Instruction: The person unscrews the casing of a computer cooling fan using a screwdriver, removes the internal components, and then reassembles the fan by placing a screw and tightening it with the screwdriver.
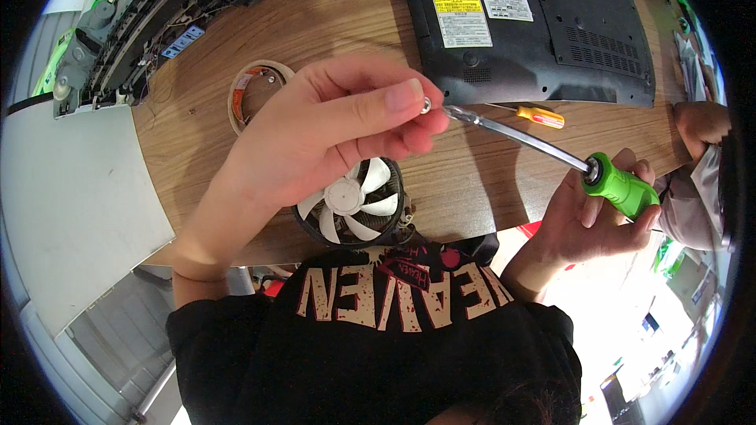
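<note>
My left hand [331,122] is raised above the table, thumb and fingers pinching a small silver screw [426,105]. My right hand [602,212] is wrapped round the green handle of a screwdriver [528,138]. The long metal shaft points left, and its tip stops close to the screw, seemingly just apart from it. Below my left wrist lies a round cooling fan [345,197] with white blades and a black frame, partly covered by my forearm. A roll of tape [235,102] lies flat behind that hand, with a few small metal pieces inside its ring.
A black laptop [535,71] lies bottom up at the far right. A yellow-handled screwdriver [541,116] rests by its near edge. At the far left stands an opened machine [118,47] with bare inner parts. A white panel [79,205] is on the left. Another person's arm [701,130] shows at the right.
</note>
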